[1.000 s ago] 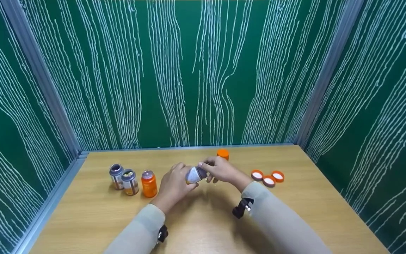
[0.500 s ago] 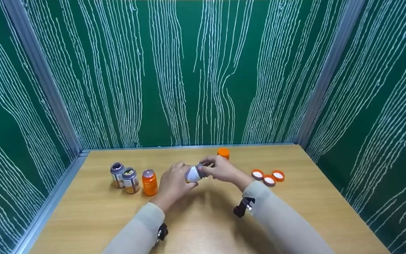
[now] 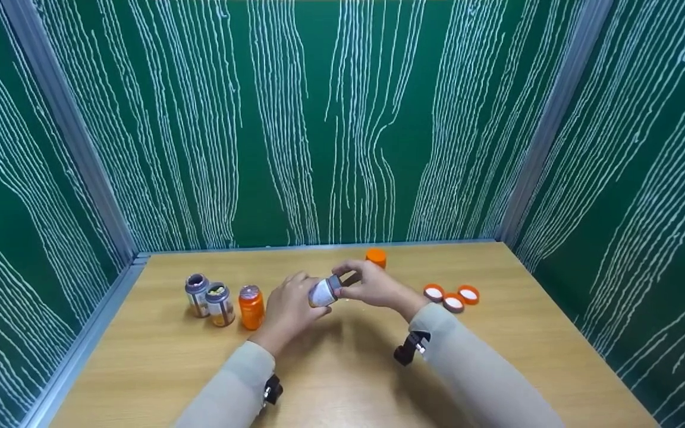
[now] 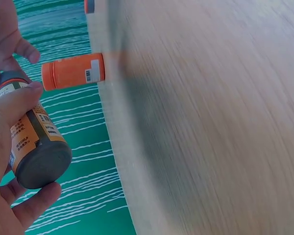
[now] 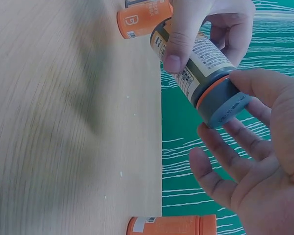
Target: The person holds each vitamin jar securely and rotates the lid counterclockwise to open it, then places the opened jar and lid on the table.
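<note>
Above the middle of the table, my left hand (image 3: 295,306) grips a pill bottle (image 3: 321,295) round its body. It has an orange, white and dark label, and its dark base (image 4: 44,165) faces the left wrist camera. The bottle leans with its cap end up and to the right. My right hand (image 3: 373,285) pinches the grey cap (image 5: 224,104) between thumb and fingertips. An orange ring shows at the cap's lower edge, where it sits on the bottle. The other right fingers spread loosely beside it.
Left of the hands stand an uncapped orange bottle (image 3: 251,309) and two uncapped grey-necked bottles (image 3: 220,306), (image 3: 197,295) with contents showing. An orange-capped bottle (image 3: 376,257) is behind the right hand. Three caps (image 3: 453,303) lie to the right. Small white flecks (image 5: 121,174) dot the table.
The bottle has tipped so that its cap end points higher, and it has shifted slightly left. My right fingers have changed their hold round the cap. The other bottles and caps stay put.
</note>
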A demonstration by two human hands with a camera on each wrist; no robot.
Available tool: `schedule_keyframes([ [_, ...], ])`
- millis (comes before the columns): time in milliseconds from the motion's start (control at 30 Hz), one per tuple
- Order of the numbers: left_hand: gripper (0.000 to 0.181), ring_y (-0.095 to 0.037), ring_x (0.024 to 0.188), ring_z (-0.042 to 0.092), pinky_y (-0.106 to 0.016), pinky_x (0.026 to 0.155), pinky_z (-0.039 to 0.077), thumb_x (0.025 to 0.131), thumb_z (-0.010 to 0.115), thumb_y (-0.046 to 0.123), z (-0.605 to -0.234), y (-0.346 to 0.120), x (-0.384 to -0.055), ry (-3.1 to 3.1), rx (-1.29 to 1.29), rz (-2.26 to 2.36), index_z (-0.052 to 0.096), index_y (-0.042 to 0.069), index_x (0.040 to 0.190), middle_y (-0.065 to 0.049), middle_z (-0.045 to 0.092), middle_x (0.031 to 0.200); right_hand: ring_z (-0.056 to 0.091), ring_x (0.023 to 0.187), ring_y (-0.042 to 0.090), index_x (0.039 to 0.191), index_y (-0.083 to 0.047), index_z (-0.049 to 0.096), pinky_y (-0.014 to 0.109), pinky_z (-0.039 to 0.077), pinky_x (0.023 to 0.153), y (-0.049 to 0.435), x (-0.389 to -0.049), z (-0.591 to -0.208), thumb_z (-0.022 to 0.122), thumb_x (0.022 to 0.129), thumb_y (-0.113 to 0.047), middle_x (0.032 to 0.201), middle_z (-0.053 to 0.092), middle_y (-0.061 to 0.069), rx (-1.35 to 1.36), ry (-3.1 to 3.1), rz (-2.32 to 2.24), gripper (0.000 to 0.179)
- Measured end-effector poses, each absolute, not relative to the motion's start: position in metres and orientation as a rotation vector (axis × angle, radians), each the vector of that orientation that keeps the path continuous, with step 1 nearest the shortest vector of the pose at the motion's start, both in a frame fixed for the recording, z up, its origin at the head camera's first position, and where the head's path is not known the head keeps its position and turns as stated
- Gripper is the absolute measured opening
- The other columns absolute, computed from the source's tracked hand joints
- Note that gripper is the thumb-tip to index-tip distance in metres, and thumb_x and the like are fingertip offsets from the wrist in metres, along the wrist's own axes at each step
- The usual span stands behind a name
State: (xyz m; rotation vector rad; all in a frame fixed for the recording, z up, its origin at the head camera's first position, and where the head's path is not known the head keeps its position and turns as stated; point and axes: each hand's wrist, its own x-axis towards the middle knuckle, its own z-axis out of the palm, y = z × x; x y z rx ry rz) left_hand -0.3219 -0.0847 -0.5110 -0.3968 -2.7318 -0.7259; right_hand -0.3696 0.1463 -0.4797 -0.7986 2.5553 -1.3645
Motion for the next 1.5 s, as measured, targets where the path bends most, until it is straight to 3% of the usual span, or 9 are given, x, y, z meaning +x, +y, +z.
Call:
schedule_keyframes([
  [167, 0.056, -0.022, 0.114, 0.066, -0.053, 0.113, 0.063, 0.089, 0.1, 0.041, -0.511, -0.086, -0.322, -2.725, -0.394, -0.732, 0.08, 0.022, 0.137, -0.002, 0.072, 0.126, 0.078, 0.113, 0.036, 0.154, -0.012, 0.066, 0.041, 0.068, 0.085, 0.143, -0.369, -0.477, 0.072, 0.113, -0.036, 0.142, 0.075, 0.017, -0.671, 2.605, -1.381, 0.047],
  [300, 0.056, -0.023, 0.113, 0.068, -0.053, 0.111, 0.064, 0.089, 0.1, 0.042, -0.511, -0.087, -0.322, -2.712, -0.418, -0.703, 0.08, 0.021, 0.137, -0.002, 0.073, 0.126, 0.078, 0.096, 0.031, 0.149, -0.01, 0.07, 0.028, 0.058, 0.067, 0.139, -0.368, -0.474, 0.066, 0.116, -0.043, 0.13, 0.078, 0.017, -0.593, 2.612, -1.368, 0.048],
  [467, 0.056, -0.023, 0.113, 0.068, -0.053, 0.112, 0.064, 0.089, 0.1, 0.042, -0.511, -0.087, -0.321, -2.725, -0.435, -0.683, 0.079, 0.02, 0.136, -0.003, 0.072, 0.124, 0.077, 0.088, 0.034, 0.141, -0.008, 0.074, 0.025, 0.056, 0.06, 0.136, -0.367, -0.475, 0.068, 0.114, -0.047, 0.116, 0.079, 0.013, -0.577, 2.603, -1.317, 0.048],
  [600, 0.056, -0.023, 0.112, 0.067, -0.053, 0.113, 0.063, 0.088, 0.1, 0.041, -0.511, -0.088, -0.32, -2.739, -0.423, -0.692, 0.079, 0.02, 0.136, -0.002, 0.071, 0.123, 0.079, 0.091, 0.035, 0.139, -0.009, 0.075, 0.026, 0.06, 0.062, 0.136, -0.368, -0.479, 0.07, 0.113, -0.047, 0.115, 0.079, 0.011, -0.573, 2.591, -1.288, 0.046],
  [833, 0.054, -0.023, 0.113, 0.067, -0.054, 0.115, 0.063, 0.088, 0.101, 0.037, -0.512, -0.089, -0.32, -2.736, -0.423, -0.697, 0.08, 0.02, 0.134, -0.002, 0.072, 0.123, 0.075, 0.085, 0.02, 0.139, -0.011, 0.077, 0.03, 0.068, 0.07, 0.137, -0.367, -0.479, 0.073, 0.112, -0.041, 0.12, 0.08, 0.012, -0.656, 2.584, -1.247, 0.04],
  [1033, 0.054, -0.022, 0.114, 0.067, -0.053, 0.116, 0.062, 0.088, 0.101, 0.038, -0.512, -0.088, -0.32, -2.752, -0.407, -0.713, 0.08, 0.022, 0.136, -0.001, 0.071, 0.125, 0.076, 0.097, 0.027, 0.144, -0.012, 0.075, 0.035, 0.068, 0.079, 0.14, -0.367, -0.477, 0.078, 0.109, -0.03, 0.137, 0.077, 0.014, -0.729, 2.599, -1.23, 0.04],
  [1167, 0.054, -0.021, 0.112, 0.066, -0.052, 0.116, 0.063, 0.089, 0.101, 0.038, -0.514, -0.087, -0.32, -2.752, -0.405, -0.733, 0.08, 0.022, 0.136, 0.0, 0.07, 0.123, 0.078, 0.105, 0.028, 0.139, -0.016, 0.076, 0.039, 0.069, 0.09, 0.142, -0.367, -0.477, 0.081, 0.106, -0.022, 0.138, 0.076, 0.012, -0.781, 2.581, -1.243, 0.035],
  [1300, 0.053, -0.021, 0.109, 0.066, -0.051, 0.112, 0.064, 0.089, 0.1, 0.039, -0.514, -0.087, -0.32, -2.743, -0.423, -0.726, 0.081, 0.022, 0.135, -0.001, 0.071, 0.12, 0.08, 0.119, 0.038, 0.134, -0.009, 0.075, 0.049, 0.07, 0.098, 0.144, -0.367, -0.477, 0.082, 0.102, -0.011, 0.14, 0.076, 0.016, -0.919, 2.559, -1.271, 0.032],
  [1500, 0.057, -0.022, 0.112, 0.069, -0.053, 0.113, 0.064, 0.088, 0.1, 0.042, -0.514, -0.086, -0.319, -2.755, -0.396, -0.719, 0.08, 0.023, 0.138, -0.002, 0.073, 0.126, 0.077, 0.125, 0.042, 0.146, -0.01, 0.071, 0.051, 0.069, 0.1, 0.141, -0.368, -0.479, 0.078, 0.108, -0.024, 0.148, 0.073, 0.021, -0.844, 2.582, -1.32, 0.041],
])
